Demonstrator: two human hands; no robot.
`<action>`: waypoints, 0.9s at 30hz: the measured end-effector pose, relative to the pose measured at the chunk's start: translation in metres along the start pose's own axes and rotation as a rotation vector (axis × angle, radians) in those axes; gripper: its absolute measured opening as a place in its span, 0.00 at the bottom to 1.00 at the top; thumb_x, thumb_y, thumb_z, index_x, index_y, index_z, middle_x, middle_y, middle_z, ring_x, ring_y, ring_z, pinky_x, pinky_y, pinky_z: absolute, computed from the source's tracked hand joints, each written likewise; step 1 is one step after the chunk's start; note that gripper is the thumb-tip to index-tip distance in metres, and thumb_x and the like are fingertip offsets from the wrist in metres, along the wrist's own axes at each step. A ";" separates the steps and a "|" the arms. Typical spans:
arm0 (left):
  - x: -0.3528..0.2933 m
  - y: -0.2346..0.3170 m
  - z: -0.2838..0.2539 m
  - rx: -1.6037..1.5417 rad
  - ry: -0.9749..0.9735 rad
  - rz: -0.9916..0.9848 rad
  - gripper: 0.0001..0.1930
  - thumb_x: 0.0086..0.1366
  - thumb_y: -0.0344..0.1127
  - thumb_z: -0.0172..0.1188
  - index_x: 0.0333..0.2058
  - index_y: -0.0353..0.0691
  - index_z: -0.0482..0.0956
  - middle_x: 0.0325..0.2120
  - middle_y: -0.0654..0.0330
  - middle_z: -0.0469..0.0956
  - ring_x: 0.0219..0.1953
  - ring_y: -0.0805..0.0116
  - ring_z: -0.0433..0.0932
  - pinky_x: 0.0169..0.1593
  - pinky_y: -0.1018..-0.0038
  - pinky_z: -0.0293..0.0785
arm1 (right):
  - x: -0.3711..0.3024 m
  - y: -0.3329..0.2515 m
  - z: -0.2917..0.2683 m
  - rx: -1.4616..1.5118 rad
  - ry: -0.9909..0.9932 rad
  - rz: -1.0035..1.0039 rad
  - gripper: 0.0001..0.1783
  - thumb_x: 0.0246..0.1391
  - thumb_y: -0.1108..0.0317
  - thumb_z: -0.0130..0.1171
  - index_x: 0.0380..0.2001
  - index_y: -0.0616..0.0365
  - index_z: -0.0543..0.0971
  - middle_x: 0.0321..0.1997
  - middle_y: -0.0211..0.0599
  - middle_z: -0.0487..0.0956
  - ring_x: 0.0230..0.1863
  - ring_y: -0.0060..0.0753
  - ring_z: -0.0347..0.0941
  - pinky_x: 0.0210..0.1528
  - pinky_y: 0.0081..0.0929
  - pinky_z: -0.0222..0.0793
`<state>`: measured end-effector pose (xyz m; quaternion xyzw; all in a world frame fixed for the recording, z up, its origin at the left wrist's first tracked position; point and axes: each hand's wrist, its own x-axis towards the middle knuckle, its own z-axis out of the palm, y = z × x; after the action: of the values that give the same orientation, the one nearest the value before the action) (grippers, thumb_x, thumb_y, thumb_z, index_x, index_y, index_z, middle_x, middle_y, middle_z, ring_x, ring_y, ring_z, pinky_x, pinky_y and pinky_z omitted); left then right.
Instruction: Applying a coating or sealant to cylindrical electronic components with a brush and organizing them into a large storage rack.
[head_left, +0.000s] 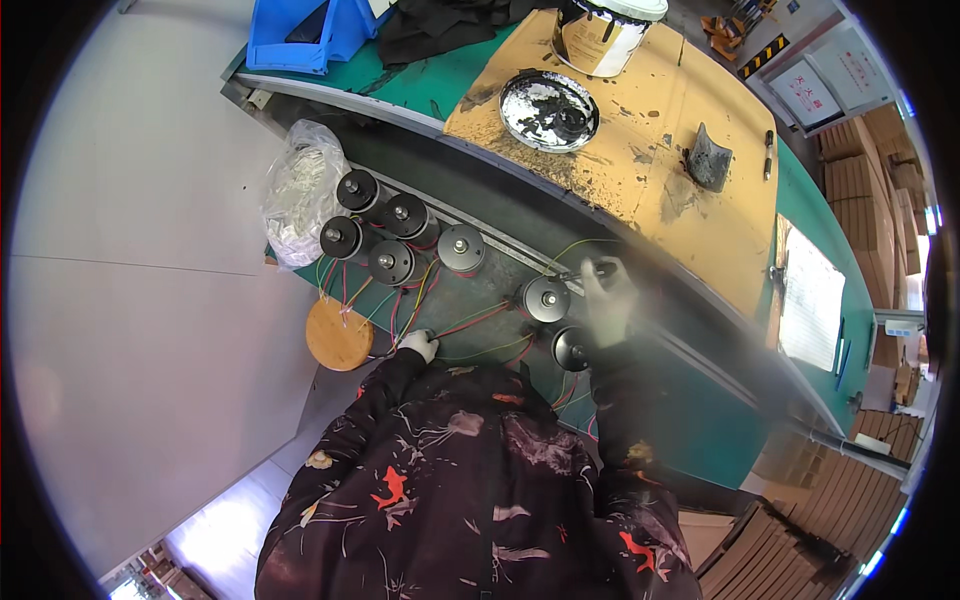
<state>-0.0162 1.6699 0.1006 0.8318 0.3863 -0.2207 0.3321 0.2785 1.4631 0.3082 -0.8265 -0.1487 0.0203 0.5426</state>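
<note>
Small black cylindrical motors with silver shafts stand on the dark green worktop. My left hand [418, 346], in a pale glove, is closed on the coloured wires [404, 326] at the near edge. My right hand [610, 300], also gloved and blurred by motion, is beside one motor [545, 299]. Its thumb and forefinger curl together; a dark, thin piece shows by their tips, too unclear to name. A yellow-green wire [585, 243] arches just above these fingers. Close to my right sleeve is another motor [571, 349]. Several more, including a motor [461, 248], are grouped at the left.
A plastic bag [303, 190] of pale pieces and a round wooden disc [339, 333] lie at the left. On the raised shelf are a blue bin [300, 40], a paint-smeared lid [549, 111], a bucket [603, 40], a curved dark piece [708, 160] and a clipboard [810, 300].
</note>
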 end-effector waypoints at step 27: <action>0.007 -0.021 0.012 -0.068 0.064 -0.119 0.18 0.58 0.44 0.59 0.42 0.37 0.81 0.37 0.43 0.81 0.44 0.48 0.80 0.48 0.61 0.74 | 0.004 -0.012 -0.010 -0.165 -0.065 -0.110 0.11 0.53 0.65 0.65 0.30 0.61 0.78 0.16 0.32 0.75 0.16 0.14 0.65 0.20 0.20 0.62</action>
<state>-0.0299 1.6745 0.0805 0.8021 0.4527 -0.2001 0.3341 0.2820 1.4597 0.3235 -0.8578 -0.2124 0.0051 0.4679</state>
